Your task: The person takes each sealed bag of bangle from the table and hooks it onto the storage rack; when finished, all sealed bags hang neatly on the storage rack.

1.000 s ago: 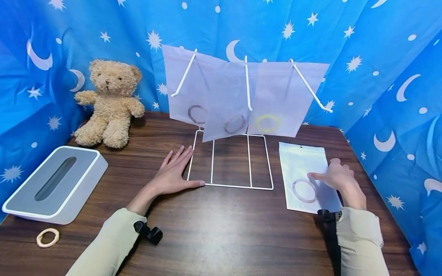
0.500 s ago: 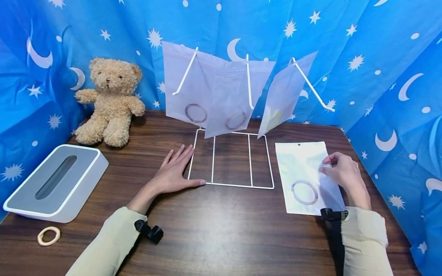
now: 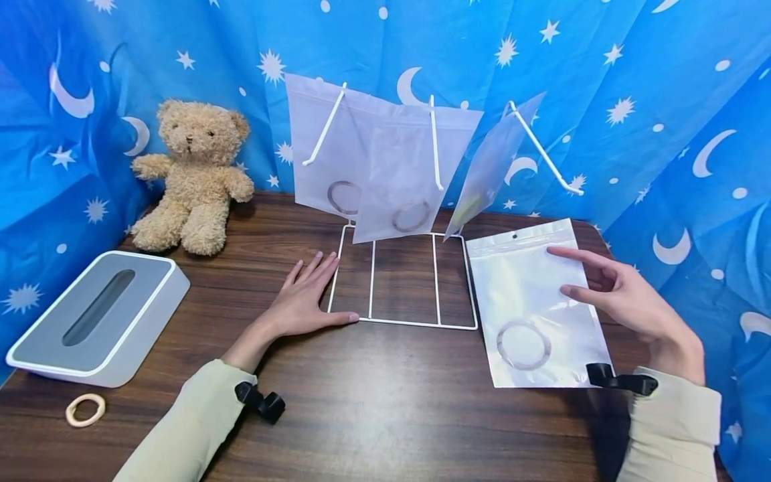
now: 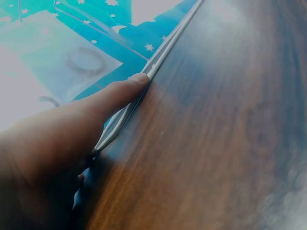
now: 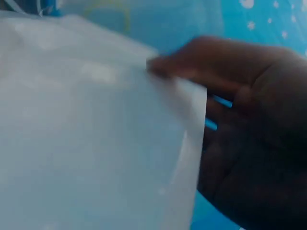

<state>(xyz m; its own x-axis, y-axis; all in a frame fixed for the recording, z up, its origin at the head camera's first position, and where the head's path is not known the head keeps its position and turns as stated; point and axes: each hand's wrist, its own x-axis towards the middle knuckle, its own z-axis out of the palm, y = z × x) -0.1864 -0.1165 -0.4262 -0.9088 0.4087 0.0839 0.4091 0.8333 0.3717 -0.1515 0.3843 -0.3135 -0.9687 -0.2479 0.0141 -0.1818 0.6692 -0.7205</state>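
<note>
In the head view a white zip bag [image 3: 523, 281] with a ring-shaped item visible in it is raised off the table at the right. My right hand [image 3: 638, 301] grips its right edge, with thumb and index finger lying over the front; the other fingers are hidden. The right wrist view shows the bag [image 5: 96, 134] close up in that hand. My left hand [image 3: 304, 301] rests with spread fingers at the front left corner of a white wire rack [image 3: 415, 325], its thumb touching the front wire. Further bags hang on the rack's prongs, including a middle bag [image 3: 397, 167] and a right bag [image 3: 490, 164] turned nearly edge-on.
A teddy bear [image 3: 195, 174] sits at the back left. In front of it stands a grey and white tissue box [image 3: 96, 314], with a pale ring [image 3: 85, 410] near the table's left edge. A blue star-patterned curtain [image 3: 542, 53] encloses the back and sides.
My right hand has taken hold of the flat-lying bag by its right edge and lifted it. The bag on the right prong has swung round. My left hand stays put.
</note>
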